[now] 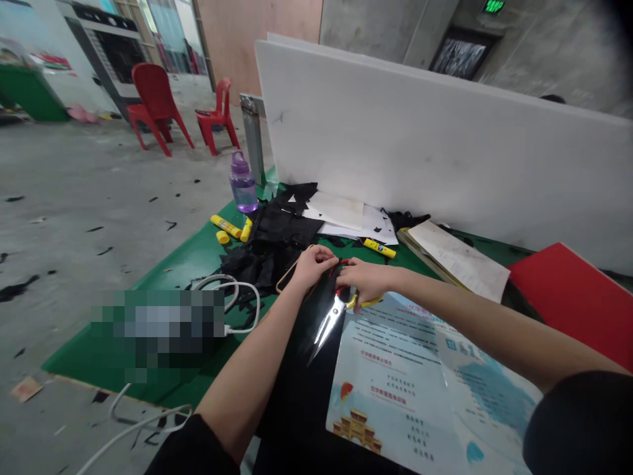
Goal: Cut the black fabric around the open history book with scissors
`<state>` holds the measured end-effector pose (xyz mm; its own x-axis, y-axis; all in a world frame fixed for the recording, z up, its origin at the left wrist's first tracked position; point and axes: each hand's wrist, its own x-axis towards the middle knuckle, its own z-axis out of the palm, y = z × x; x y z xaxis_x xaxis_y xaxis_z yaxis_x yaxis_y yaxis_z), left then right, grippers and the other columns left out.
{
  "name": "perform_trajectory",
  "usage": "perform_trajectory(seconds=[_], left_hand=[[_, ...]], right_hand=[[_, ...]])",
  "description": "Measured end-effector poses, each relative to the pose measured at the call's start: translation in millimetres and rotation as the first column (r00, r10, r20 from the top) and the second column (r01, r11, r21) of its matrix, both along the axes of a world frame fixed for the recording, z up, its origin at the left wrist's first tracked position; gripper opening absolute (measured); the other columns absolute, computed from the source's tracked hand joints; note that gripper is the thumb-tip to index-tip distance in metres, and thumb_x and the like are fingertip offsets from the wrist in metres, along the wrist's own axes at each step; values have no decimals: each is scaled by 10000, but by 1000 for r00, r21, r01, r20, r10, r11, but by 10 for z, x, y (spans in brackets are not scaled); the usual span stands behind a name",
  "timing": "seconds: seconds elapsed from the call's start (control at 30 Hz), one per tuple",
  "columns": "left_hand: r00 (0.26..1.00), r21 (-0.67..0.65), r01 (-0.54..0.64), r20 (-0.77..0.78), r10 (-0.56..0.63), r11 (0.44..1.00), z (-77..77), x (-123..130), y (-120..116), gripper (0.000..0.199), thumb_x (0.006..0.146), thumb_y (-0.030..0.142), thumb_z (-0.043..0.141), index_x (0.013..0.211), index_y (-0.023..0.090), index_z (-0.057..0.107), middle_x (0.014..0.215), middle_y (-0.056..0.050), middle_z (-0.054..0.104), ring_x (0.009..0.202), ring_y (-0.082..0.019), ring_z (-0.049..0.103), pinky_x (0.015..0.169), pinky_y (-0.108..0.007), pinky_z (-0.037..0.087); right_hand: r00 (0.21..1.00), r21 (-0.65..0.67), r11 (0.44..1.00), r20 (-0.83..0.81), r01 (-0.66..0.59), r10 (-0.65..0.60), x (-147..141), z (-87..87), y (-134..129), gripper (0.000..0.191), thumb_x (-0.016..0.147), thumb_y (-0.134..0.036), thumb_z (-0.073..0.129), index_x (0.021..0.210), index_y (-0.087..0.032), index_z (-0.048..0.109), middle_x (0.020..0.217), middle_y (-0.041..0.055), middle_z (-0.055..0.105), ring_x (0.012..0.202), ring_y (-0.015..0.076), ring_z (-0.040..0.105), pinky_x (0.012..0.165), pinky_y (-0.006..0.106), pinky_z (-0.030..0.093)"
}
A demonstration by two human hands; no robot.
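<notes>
1. Head view, right hand (363, 280): I find its fingers closed on the scissors (330, 323), around the red-and-yellow handles, which the fingers partly hide. The blades point back toward the wearer, over a black surface (297, 396) and beside the left edge of the printed sheet (386, 369).
2. Head view, left hand (315, 264): fingers bent, tips near the right hand. I cannot tell whether they grasp anything; a small red part between the hands is too obscured to identify.
3. Head view, surroundings: a phone-like object (287, 277) is partly covered by the left hand. Pixelation masks whatever the white cable (258, 307) meets. The sheet's lower edge is cut off.
</notes>
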<state>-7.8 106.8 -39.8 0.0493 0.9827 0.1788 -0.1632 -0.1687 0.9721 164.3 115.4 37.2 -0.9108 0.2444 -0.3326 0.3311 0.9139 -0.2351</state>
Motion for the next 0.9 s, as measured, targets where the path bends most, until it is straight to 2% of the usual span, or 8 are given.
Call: perform_trajectory(seconds=[0.1, 0.2, 0.4, 0.57, 0.77, 0.9], left_hand=[[1000, -5, -6, 0, 6, 1000, 3, 0, -6, 264, 646, 316, 762, 771, 156, 594, 751, -38, 678, 687, -150, 634, 649, -268, 478], [1000, -7, -5, -8, 5, 1000, 5, -5, -12, 264, 641, 313, 767, 770, 157, 598, 737, -32, 672, 674, -150, 630, 622, -261, 475], [999, -10, -50, -8, 50, 999, -13, -15, 6, 262, 647, 319, 763, 777, 164, 597, 744, -34, 675, 689, -155, 629, 636, -269, 480], [997, -16, -71, 11, 71, 997, -27, -16, 20, 271, 643, 327, 766, 773, 165, 591, 753, -38, 677, 709, -159, 630, 652, -272, 480], [995, -22, -90, 35, 91, 996, -26, -13, 15, 266, 654, 327, 758, 779, 165, 589, 744, -32, 670, 713, -159, 632, 677, -281, 487], [993, -17, -103, 46, 104, 994, -41, -16, 15, 270, 656, 331, 757, 782, 169, 581, 742, -23, 663, 709, -155, 628, 687, -285, 490]], right_hand=[[999, 20, 999, 6, -33, 33, -40, -19, -75, 515, 644, -411, 739, 1096, -218, 585, 1049, 76, 646, 1074, 285, 509, 903, 409, 271], [997, 41, 997, -24, -72, 73, -97, -43, -119, 448, 658, -410, 728, 1033, -196, 610, 990, 69, 660, 1018, 271, 531, 907, 404, 271], [992, 74, 991, -44, -112, 115, -165, -22, -129, 252, 648, -225, 709, 894, -215, 652, 853, 18, 677, 852, 216, 558, 872, 369, 275], [986, 83, 986, -76, -142, 149, -162, -20, -166, 235, 664, -168, 656, 894, -218, 646, 876, 24, 678, 862, 210, 553, 856, 358, 272], [987, 52, 990, -91, -131, 135, -115, 10, -275, 382, 654, -302, 711, 1011, -223, 599, 991, 31, 655, 964, 223, 546, 865, 369, 250], [984, 64, 984, -63, -165, 169, -146, 29, -394, 383, 658, -356, 712, 990, -207, 594, 974, 49, 658, 974, 234, 548, 877, 371, 257]])
